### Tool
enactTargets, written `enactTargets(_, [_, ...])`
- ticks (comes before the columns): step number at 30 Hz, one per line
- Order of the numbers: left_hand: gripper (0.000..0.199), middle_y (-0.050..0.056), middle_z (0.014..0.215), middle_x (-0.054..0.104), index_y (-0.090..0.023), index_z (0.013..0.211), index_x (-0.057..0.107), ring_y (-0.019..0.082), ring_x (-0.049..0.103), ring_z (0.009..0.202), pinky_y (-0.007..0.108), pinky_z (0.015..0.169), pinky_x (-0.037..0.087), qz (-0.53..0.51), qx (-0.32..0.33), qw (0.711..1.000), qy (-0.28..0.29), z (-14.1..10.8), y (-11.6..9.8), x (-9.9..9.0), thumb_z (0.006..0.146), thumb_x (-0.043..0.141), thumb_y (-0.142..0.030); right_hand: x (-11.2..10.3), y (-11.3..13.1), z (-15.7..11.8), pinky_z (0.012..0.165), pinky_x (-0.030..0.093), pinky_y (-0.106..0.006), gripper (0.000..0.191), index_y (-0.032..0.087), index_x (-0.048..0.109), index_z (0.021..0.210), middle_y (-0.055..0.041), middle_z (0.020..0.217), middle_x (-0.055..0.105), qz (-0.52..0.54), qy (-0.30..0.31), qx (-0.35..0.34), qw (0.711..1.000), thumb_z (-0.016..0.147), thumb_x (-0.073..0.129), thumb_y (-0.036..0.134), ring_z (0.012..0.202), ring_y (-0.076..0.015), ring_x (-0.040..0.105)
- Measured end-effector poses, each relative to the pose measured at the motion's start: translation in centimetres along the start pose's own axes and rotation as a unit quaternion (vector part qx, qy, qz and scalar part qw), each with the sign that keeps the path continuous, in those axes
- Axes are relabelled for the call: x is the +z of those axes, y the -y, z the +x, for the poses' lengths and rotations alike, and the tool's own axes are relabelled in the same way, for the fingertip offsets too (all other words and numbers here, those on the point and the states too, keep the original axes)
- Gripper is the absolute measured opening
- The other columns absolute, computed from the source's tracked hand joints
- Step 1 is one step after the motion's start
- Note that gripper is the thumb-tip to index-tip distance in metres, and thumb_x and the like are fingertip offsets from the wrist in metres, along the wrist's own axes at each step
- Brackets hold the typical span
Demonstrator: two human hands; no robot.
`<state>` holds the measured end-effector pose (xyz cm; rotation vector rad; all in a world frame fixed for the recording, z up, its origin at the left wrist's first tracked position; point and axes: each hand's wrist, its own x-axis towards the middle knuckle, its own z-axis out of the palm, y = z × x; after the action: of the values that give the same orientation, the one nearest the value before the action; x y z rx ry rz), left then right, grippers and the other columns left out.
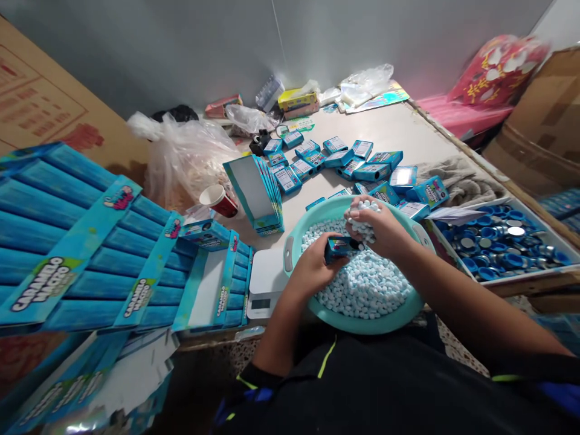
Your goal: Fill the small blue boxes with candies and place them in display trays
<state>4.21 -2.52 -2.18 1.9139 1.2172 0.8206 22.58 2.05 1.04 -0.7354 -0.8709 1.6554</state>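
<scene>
I see one glossy plastic basin (357,323) with matt, chalky candies (362,290), also thin shiny card boxes (371,172) and polished metal lids (502,244).

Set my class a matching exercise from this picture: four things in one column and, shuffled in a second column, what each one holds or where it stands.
Things
1. Left hand
2. Right hand
3. White digital scale
4. Tray of round blue and silver lids

Holds or stands
A. Lies right of the teal basin
B. Grips a small blue box
C. Stands left of the basin
D. Holds pale blue candies

Pairs: 1-B, 2-D, 3-C, 4-A
</scene>
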Motion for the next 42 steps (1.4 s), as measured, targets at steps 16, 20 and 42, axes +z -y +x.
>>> enactTargets(16, [0.047, 0.011, 0.120, 0.070, -0.025, 0.131, 0.056, 0.029, 0.069, 0.108, 0.044, 0.092, 0.057, 0.025, 0.013, 0.999, -0.022, -0.21, 0.01, 0.07, 0.089, 0.074, -0.036, 0.45, -0.36, -0.62, 0.064, 0.050, -0.030, 0.034, 0.026, 0.054, 0.087, 0.0041, 0.076, 0.060, -0.050, -0.047, -0.036, 0.997, 0.073, 0.082, 0.040, 0.066, -0.0150, 0.059])
enactTargets(20, [0.049, 0.011, 0.124, 0.068, -0.025, 0.133, 0.055, 0.030, 0.068, 0.113, 0.042, 0.094, 0.056, 0.030, 0.008, 0.999, -0.039, -0.22, 0.03, 0.09, 0.089, 0.075, -0.036, 0.49, -0.23, -0.78, 0.067, 0.051, -0.032, 0.031, 0.026, 0.053, 0.084, 0.0025, 0.077, 0.061, -0.045, -0.038, -0.047, 0.997, 0.075, 0.079, 0.041, 0.069, -0.0169, 0.060])
enactTargets(42, [0.046, 0.008, 0.118, 0.071, -0.026, 0.128, 0.061, 0.026, 0.069, 0.108, 0.041, 0.098, 0.057, 0.030, 0.027, 0.987, -0.154, -0.64, 0.21, 0.13, 0.086, 0.079, -0.035, -0.28, -1.00, -0.43, 0.097, 0.049, -0.040, 0.033, 0.022, 0.068, 0.077, -0.0060, 0.092, 0.068, -0.122, 0.032, -0.122, 0.984, 0.093, 0.057, 0.048, 0.097, -0.0254, 0.065])
